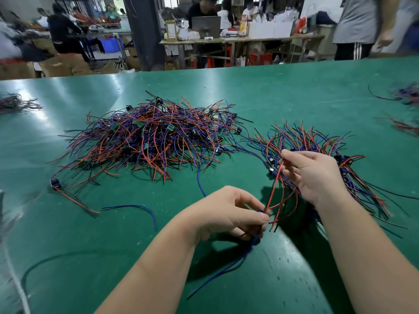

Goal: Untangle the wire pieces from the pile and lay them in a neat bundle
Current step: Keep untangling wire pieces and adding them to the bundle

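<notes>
1. The green table [294,91] carries all the work. The pile [154,137] of red, blue and black wire pieces lies around the table's middle, tangled, with small green circuit boards [169,128] mixed in.
2. The bundle [317,141] lies toward the right edge, well apart from most of the pile. Its strands fan out roughly one way, which suggests that sorted pieces are collected there.
3. The right hand [315,175] sits over the near end of the bundle. Its grip is clamped: thumb and fingertips pinch the upper end of one wire piece [274,186].
4. The left hand [229,211], closer to the near edge, pinches the lower end of the same wire piece. Its grip is closed on the strands, and a blue lead trails below it. Holding both ends apart probably keeps the piece taut so that it can be straightened.
5. A loose blue wire [145,208] lies alone toward the near left.
6. No brand, label or legible writing shows on the wires or boards.
</notes>
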Action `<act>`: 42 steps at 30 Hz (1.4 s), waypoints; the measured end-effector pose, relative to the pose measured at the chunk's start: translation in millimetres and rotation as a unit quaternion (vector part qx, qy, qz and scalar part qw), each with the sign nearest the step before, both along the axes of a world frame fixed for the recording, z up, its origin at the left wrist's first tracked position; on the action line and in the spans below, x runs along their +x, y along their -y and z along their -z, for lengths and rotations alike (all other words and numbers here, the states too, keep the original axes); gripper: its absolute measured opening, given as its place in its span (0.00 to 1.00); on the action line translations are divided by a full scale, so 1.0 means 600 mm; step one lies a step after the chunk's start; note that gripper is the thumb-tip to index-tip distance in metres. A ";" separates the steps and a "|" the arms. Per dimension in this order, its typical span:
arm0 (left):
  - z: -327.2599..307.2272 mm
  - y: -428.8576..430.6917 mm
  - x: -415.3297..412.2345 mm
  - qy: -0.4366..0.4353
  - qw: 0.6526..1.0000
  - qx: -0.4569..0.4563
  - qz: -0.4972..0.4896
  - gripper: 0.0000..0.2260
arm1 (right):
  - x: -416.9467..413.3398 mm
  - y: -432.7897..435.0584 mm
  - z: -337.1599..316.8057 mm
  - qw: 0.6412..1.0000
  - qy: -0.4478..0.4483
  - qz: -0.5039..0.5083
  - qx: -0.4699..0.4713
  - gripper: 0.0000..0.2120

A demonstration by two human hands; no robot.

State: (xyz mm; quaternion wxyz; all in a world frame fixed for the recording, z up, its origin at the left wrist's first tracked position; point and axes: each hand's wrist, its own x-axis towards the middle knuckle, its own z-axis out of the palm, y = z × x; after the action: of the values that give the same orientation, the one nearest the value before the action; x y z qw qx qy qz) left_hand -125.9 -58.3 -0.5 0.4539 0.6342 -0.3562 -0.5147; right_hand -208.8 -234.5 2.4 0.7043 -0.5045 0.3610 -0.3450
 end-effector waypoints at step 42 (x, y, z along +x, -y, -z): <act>0.016 0.023 -0.001 -0.034 0.966 -0.134 -0.221 0.03 | 0.014 -0.036 0.006 0.972 -0.035 -0.197 -0.125 0.05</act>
State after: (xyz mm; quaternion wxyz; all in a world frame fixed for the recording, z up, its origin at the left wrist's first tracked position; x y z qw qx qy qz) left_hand -126.7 -72.4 -9.9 0.6488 0.6126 -0.2570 -0.3710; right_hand -200.4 -212.6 -0.9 0.6771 -0.6613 0.2328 -0.2239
